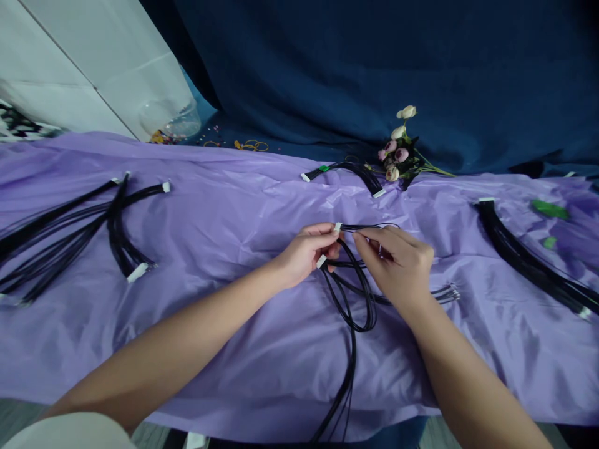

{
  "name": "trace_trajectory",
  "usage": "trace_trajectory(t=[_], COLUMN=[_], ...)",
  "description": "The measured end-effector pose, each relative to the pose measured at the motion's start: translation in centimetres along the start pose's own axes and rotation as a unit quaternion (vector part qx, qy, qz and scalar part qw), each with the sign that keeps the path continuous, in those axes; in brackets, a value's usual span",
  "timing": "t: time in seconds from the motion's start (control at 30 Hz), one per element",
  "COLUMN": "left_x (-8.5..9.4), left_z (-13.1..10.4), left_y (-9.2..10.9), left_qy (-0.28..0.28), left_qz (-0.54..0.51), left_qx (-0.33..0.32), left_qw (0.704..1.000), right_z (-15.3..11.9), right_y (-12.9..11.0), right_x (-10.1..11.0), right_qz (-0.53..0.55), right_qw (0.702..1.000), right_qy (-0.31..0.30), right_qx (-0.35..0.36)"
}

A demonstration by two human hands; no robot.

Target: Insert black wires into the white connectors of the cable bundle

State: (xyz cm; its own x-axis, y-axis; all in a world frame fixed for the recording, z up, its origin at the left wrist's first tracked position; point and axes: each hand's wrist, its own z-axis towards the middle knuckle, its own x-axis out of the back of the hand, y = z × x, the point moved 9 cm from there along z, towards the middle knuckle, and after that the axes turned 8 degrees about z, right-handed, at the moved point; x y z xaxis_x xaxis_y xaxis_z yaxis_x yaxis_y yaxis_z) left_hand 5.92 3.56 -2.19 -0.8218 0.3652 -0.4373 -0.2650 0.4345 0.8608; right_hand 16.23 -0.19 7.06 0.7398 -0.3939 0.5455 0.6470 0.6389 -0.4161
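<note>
Over the middle of the purple-covered table, my left hand pinches a small white connector between thumb and fingertips. Thin black wires run from that connector to the right, where the closed thumb and finger of my right hand grip them. A second white connector shows just under my left fingers. Its black cable bundle loops below both hands and trails down past the near table edge. Bare wire ends with metal tips stick out right of my right wrist.
Black cable bundles with white connectors lie at the left, another bundle at the right, and a short one at the back. Artificial flowers rest on the back edge of the purple cover. A clear tub stands behind.
</note>
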Motion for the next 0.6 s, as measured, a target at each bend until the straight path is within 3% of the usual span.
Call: trace_trajectory(t=[0.43,0.6], left_x=[0.2,1.6], left_z=[0.2,0.6], left_y=[0.0,0.0], left_qy=[0.010,0.049], left_qz=[-0.022,-0.066], left_qx=[0.011,0.016], left_qw=[1.000,0.997], right_z=[-0.1,-0.1], right_y=[0.6,-0.4], right_x=[-0.5,2.1], right_qz=[-0.007,-0.108], right_qw=[1.000,0.991], right_qy=[-0.024,0.075], right_qx=[-0.013,0.016])
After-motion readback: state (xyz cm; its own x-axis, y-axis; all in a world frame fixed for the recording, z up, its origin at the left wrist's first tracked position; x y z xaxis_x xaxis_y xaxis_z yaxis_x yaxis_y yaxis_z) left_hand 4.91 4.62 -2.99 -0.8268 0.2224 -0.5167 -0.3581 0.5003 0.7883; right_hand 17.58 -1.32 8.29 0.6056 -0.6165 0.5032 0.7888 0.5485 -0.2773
